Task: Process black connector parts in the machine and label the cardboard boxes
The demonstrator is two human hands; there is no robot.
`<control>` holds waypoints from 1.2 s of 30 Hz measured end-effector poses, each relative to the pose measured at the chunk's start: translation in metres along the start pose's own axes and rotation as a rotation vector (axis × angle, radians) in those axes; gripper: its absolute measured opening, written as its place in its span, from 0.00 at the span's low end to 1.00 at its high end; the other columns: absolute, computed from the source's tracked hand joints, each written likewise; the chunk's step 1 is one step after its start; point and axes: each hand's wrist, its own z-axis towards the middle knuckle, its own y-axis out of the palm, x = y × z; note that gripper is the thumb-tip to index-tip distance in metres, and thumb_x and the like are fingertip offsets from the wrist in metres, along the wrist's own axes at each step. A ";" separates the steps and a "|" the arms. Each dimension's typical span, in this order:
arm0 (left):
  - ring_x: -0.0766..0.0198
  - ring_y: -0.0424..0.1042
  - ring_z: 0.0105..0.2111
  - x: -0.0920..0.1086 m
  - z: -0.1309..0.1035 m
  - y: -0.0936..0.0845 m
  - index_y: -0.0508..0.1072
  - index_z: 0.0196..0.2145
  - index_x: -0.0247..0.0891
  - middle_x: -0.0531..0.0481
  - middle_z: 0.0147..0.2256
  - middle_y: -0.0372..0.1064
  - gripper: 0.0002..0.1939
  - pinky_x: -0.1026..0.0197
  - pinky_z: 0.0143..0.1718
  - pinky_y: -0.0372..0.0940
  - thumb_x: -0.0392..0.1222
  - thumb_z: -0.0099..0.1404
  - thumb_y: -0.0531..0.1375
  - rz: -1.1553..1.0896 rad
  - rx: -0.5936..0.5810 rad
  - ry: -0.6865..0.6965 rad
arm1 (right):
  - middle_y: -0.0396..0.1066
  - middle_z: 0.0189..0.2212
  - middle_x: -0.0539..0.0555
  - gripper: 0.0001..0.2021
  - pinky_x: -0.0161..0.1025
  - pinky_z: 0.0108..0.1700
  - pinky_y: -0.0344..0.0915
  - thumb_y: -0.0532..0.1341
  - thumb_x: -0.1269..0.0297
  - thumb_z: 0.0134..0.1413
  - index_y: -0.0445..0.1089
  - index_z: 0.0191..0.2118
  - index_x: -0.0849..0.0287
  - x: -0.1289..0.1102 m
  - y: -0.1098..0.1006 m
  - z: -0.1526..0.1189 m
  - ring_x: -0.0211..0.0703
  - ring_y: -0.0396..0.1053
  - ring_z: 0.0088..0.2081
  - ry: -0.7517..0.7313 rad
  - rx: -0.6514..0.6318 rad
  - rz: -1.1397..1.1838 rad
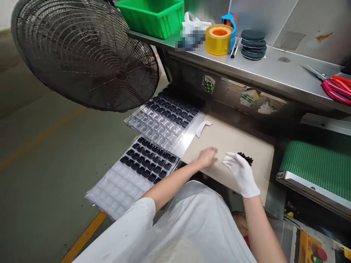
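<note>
Above the near part of the beige work board [233, 135] is my left hand [207, 157], bare and smeared by motion, so its fingers do not show clearly. Facing it, my right hand [241, 171] wears a white glove; its fingers are stretched out and I see nothing held in them. A cluster of small black parts [246, 158] lies on the board just behind my right hand, partly covered by it. Beyond my left hand rests a loose white glove [203, 128].
Clear plastic trays [117, 182] partly filled with black pieces lie at the left, more trays [159, 124] behind. A large fan [90, 62] stands upper left. The metal shelf [290, 69] holds a green bin [156, 18], yellow tape [218, 40] and red-handled scissors [336, 87]. A green conveyor [318, 168] is right.
</note>
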 end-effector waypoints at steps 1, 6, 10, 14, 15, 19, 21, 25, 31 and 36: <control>0.39 0.63 0.62 -0.004 0.018 -0.018 0.74 0.44 0.36 0.35 0.53 0.71 0.19 0.44 0.64 0.55 0.26 0.54 0.66 0.046 0.092 -0.024 | 0.80 0.37 0.58 0.16 0.47 0.50 0.72 0.69 0.52 0.56 0.80 0.42 0.60 0.004 -0.008 -0.001 0.48 0.77 0.39 -0.014 0.037 -0.056; 0.39 0.58 0.66 -0.026 0.101 -0.079 0.71 0.49 0.36 0.31 0.57 0.67 0.22 0.40 0.66 0.50 0.25 0.56 0.64 0.101 0.292 -0.191 | 0.80 0.35 0.58 0.17 0.42 0.43 0.72 0.71 0.52 0.54 0.80 0.41 0.61 0.032 -0.027 -0.006 0.46 0.77 0.36 -0.014 0.289 -0.176; 0.54 0.75 0.44 -0.044 0.124 -0.079 0.74 0.40 0.33 0.43 0.39 0.75 0.07 0.49 0.51 0.68 0.35 0.64 0.64 -0.034 0.275 -0.274 | 0.80 0.36 0.58 0.18 0.44 0.45 0.72 0.70 0.49 0.52 0.80 0.41 0.60 0.063 -0.016 -0.003 0.47 0.77 0.37 0.069 0.323 -0.244; 0.55 0.75 0.48 -0.065 0.113 -0.072 0.72 0.47 0.34 0.40 0.42 0.75 0.14 0.53 0.49 0.68 0.35 0.63 0.65 -0.153 0.333 -0.294 | 0.80 0.37 0.59 0.21 0.46 0.47 0.71 0.66 0.44 0.55 0.78 0.41 0.60 0.087 -0.003 0.012 0.48 0.77 0.38 0.165 0.239 -0.483; 0.52 0.72 0.54 -0.068 0.111 -0.073 0.72 0.47 0.36 0.39 0.47 0.74 0.17 0.52 0.53 0.66 0.35 0.60 0.67 -0.170 0.352 -0.291 | 0.80 0.37 0.59 0.22 0.46 0.47 0.71 0.66 0.43 0.55 0.78 0.40 0.60 0.091 -0.001 0.017 0.48 0.77 0.37 0.182 0.222 -0.534; 0.46 0.62 0.64 -0.069 0.121 -0.081 0.72 0.37 0.38 0.39 0.50 0.73 0.13 0.51 0.59 0.62 0.33 0.56 0.70 -0.303 0.315 -0.296 | 0.79 0.34 0.57 0.21 0.45 0.45 0.69 0.65 0.43 0.55 0.77 0.35 0.60 0.101 0.006 0.039 0.46 0.75 0.35 0.212 0.172 -0.642; 0.49 0.70 0.56 -0.065 0.129 -0.086 0.71 0.35 0.37 0.39 0.43 0.74 0.07 0.52 0.54 0.66 0.38 0.63 0.67 -0.429 0.244 -0.313 | 0.79 0.34 0.57 0.21 0.45 0.46 0.69 0.63 0.43 0.57 0.76 0.35 0.59 0.104 0.010 0.047 0.46 0.75 0.36 0.207 0.155 -0.690; 0.62 0.75 0.38 -0.068 0.112 -0.080 0.71 0.38 0.36 0.43 0.35 0.74 0.09 0.59 0.43 0.70 0.43 0.73 0.56 -0.687 0.074 -0.338 | 0.78 0.35 0.57 0.21 0.44 0.46 0.69 0.59 0.43 0.60 0.75 0.35 0.59 0.104 0.014 0.053 0.46 0.74 0.37 0.193 0.166 -0.792; 0.64 0.70 0.24 -0.100 0.030 -0.039 0.70 0.33 0.35 0.43 0.29 0.74 0.11 0.59 0.32 0.67 0.41 0.72 0.55 -0.833 -0.117 -0.528 | 0.78 0.35 0.55 0.22 0.42 0.43 0.67 0.58 0.42 0.62 0.76 0.36 0.57 0.102 0.023 0.060 0.47 0.73 0.37 0.209 0.179 -1.015; 0.63 0.73 0.25 -0.115 -0.001 -0.029 0.71 0.33 0.33 0.42 0.29 0.76 0.12 0.59 0.33 0.65 0.39 0.75 0.54 -0.837 -0.162 -0.592 | 0.77 0.47 0.60 0.23 0.43 0.47 0.65 0.63 0.56 0.59 0.71 0.58 0.59 0.107 0.032 0.093 0.52 0.73 0.45 0.195 0.219 -1.266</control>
